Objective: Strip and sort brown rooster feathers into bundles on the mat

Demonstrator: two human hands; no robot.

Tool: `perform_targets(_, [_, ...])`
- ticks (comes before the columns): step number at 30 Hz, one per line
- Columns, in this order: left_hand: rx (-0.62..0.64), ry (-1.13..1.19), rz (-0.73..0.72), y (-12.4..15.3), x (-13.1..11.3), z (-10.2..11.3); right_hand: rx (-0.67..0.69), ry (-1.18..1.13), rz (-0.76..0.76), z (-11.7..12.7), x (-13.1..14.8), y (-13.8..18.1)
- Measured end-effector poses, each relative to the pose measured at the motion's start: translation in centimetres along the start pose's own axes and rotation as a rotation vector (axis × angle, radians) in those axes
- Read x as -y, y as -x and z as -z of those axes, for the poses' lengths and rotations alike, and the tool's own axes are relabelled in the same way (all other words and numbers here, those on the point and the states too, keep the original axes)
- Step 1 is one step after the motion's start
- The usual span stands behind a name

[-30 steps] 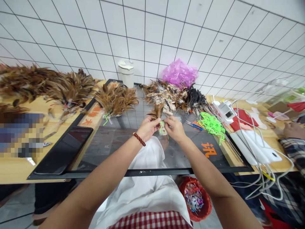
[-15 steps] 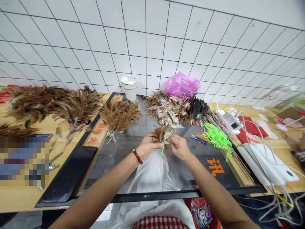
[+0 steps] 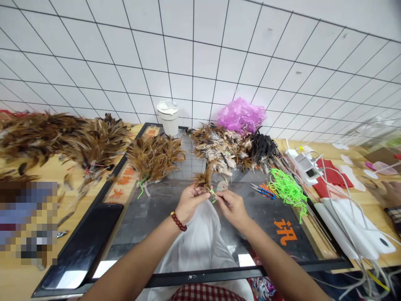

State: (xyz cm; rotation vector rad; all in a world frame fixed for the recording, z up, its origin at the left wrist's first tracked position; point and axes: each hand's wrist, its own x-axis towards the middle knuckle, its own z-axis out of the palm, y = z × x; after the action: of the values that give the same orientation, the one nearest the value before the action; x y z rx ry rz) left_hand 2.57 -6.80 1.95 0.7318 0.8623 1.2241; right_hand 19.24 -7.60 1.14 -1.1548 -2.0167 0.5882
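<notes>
A small bunch of brown feathers (image 3: 203,179) is pinched by its base in my left hand (image 3: 189,202), above the dark glass-topped board (image 3: 150,225). A bright green cord (image 3: 213,193) runs at the base of the bunch, between my two hands. My right hand (image 3: 232,207) is closed with its fingertips on the green cord, close to my left thumb. A round, pale disc (image 3: 222,185) shows just behind the fingers. To the right lie small blue-handled snips (image 3: 263,191) and a heap of green cord pieces (image 3: 286,188).
Feather piles (image 3: 153,156) lie along the back and left, with black feathers (image 3: 262,146) on the right. Behind stand a white cup (image 3: 169,119) and a pink plastic bag (image 3: 241,115). A black phone (image 3: 86,246) lies left; white cables (image 3: 347,196) tangle right. Another person's hand (image 3: 393,192) shows far right.
The camera view has shifted slightly. The feather bunch has tilted to the left in my left hand, and my right fingers have come down nearer to the left thumb on the green cord.
</notes>
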Motion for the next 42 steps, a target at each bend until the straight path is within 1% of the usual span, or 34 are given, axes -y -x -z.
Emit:
perform_targets(3, [-0.013, -0.045, -0.015, 0.1, -0.1, 0.0, 0.024, -0.114, -0.033, 0.4, -0.2, -0.4])
perform_targets(6, [0.047, -0.139, 0.000, 0.1, 0.1, -0.2, 0.038, -0.193, -0.053, 0.6, -0.1, -0.7])
perform_targets(8, [0.080, -0.212, -0.010, 0.1, 0.3, -0.3, 0.046, -0.207, -0.052, 0.6, 0.1, -0.8])
perform_targets(10, [0.084, -0.262, -0.020, 0.0, 0.5, -0.3, 0.058, -0.211, -0.051, 0.6, 0.2, -0.7])
perform_targets(16, [0.101, -0.352, 0.011, -0.1, 0.5, 0.0, 0.045, -0.227, -0.084, 0.8, 0.0, -0.7])
perform_targets(20, [0.031, -0.397, 0.007, 0.1, 0.2, 0.1, 0.026, -0.293, -0.149, 0.6, -0.4, -0.5])
perform_targets(23, [0.010, -0.422, 0.022, 0.2, 0.1, 0.0, 0.008, -0.367, -0.190, 0.3, -0.4, -0.3])
perform_targets(26, [0.000, -0.391, 0.046, 0.3, 0.1, 0.0, -0.003, -0.381, -0.147, 0.3, 0.0, -0.2])
perform_targets(29, [0.045, -0.386, 0.026, 0.4, -0.4, 0.2, 0.067, -0.313, -0.029, 0.4, 0.5, -0.2])
perform_targets(30, [0.061, -0.394, 0.007, 0.5, -0.7, 0.4, 0.105, -0.292, 0.001, 0.4, 0.6, -0.2])
perform_targets(32, [0.051, -0.413, -0.033, 0.9, -1.9, 0.8, 0.158, -0.279, 0.023, 0.4, 0.6, -0.2])
perform_targets(34, [-0.028, -0.436, -0.073, 1.8, -3.5, 1.4, 0.158, -0.291, -0.001, 0.3, 0.4, -0.3])
perform_targets(36, [-0.061, -0.482, -0.104, 3.3, -5.6, 2.3, 0.135, -0.305, -0.043, 0.1, 0.0, -0.3])
perform_targets(37, [-0.077, -0.514, -0.118, 4.1, -6.8, 2.9, 0.130, -0.308, -0.064, 0.0, -0.2, -0.2])
perform_targets(40, [-0.195, -0.653, -0.157, 6.3, -10.7, 5.3, 0.144, -0.297, -0.102, -0.2, -0.5, -0.2])
perform_targets(41, [-0.243, -0.727, -0.195, 6.8, -12.1, 6.3, 0.153, -0.289, -0.102, -0.3, -0.6, -0.1])
perform_targets(42, [-0.321, -0.806, -0.233, 7.0, -13.4, 7.4, 0.160, -0.282, -0.098, -0.4, -0.6, -0.1])
